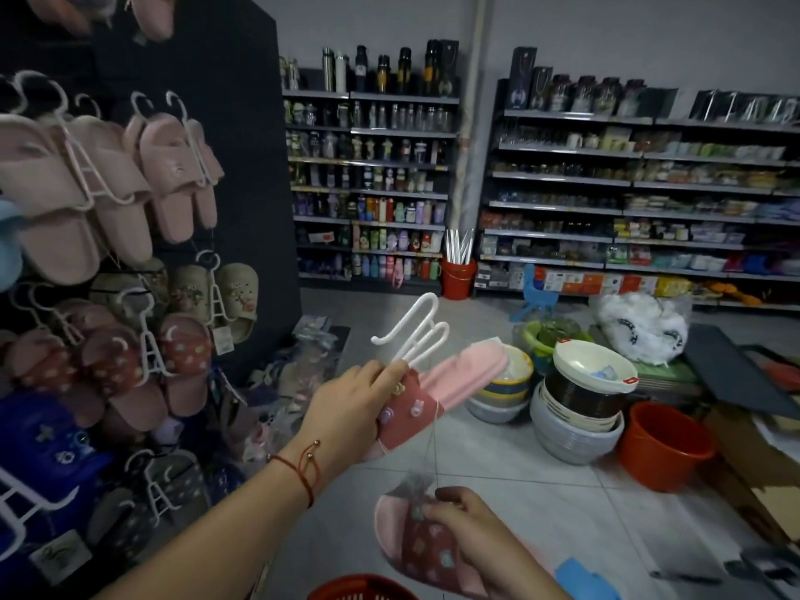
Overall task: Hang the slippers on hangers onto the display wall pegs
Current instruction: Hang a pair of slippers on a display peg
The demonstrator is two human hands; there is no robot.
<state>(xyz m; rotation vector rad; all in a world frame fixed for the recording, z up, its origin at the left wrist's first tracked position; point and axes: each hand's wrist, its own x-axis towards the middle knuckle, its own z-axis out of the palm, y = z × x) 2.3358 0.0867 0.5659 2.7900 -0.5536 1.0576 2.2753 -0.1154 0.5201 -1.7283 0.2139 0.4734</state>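
My left hand (350,409) grips a pink slipper with a red patterned strap (454,383) together with a white plastic hanger (415,331), whose hook points up and left. Lower down, my right hand (472,539) holds the second matching slipper (415,539) by its red strap. A thin string runs between the two slippers. The dark display wall (242,123) stands to the left, with several pairs of slippers on white hangers (169,166) hanging from its pegs.
Stacked bowls and basins (580,404), an orange bucket (662,448) and cardboard boxes (762,482) crowd the tiled floor on the right. A red basket rim (359,588) sits below my hands. Shelves of bottles and goods (372,188) line the back wall.
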